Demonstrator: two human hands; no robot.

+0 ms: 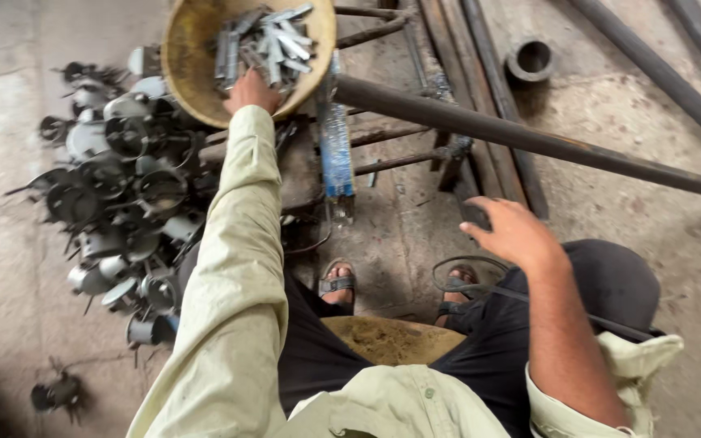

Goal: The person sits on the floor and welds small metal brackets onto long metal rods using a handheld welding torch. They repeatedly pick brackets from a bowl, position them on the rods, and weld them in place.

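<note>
Reaching forward, your left hand is at the near rim of a round yellowish bowl, and the fingers go down into the heap of small grey metal strips which lies in it. The fingers are bent over the rim, but you cannot tell from this view if they already grip a strip, because the back of the hand hides them. The bowl sits tilted on a rusty metal frame, just beside a big pile of round grey metal parts on the concrete floor.

Your right hand hangs above your right knee, well apart from the bowl. Its fingers are loosely curled, and something dark shows at the fingertips, too blurred to name. A long dark steel pipe passes between the two hands, across the frame. Your feet in sandals stand below.
</note>
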